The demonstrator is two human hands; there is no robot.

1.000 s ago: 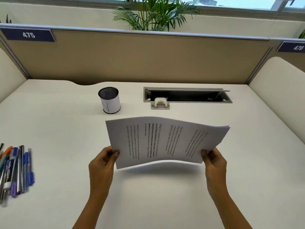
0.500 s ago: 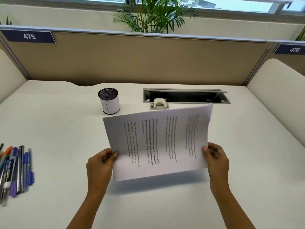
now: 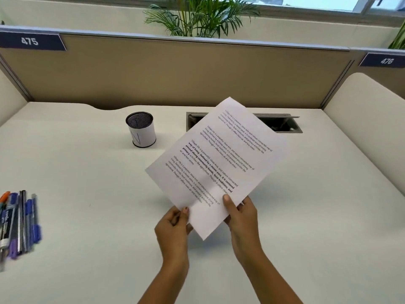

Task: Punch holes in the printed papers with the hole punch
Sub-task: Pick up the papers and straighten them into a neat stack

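A smooth off-white desk (image 3: 87, 216) fills the view, backed on the far side by a tan fabric partition (image 3: 175, 73) carrying dark blue tags that read "475" (image 3: 30, 41) at far left and "476" (image 3: 386, 61) at far right. A rectangular metal cable tray (image 3: 282, 125) is sunk into the desk's far side; what lies in it is too dark to tell. Above the desk, near centre, the printed papers (image 3: 221, 163) are held tilted, the top corner pointing far and right over the tray; the text is in paragraphs, one bold, beginning "Village life is a peaceful, close-knit". The left hand (image 3: 173, 229) pinches the near left edge, thumb on top. The right hand (image 3: 241, 218) grips the near right edge likewise. A black mesh cylinder cup (image 3: 141, 129), wrapped in white paper marked "N", stands far left of centre; its contents cannot be seen. Blurred pens and markers (image 3: 19, 224) lie at the left edge.
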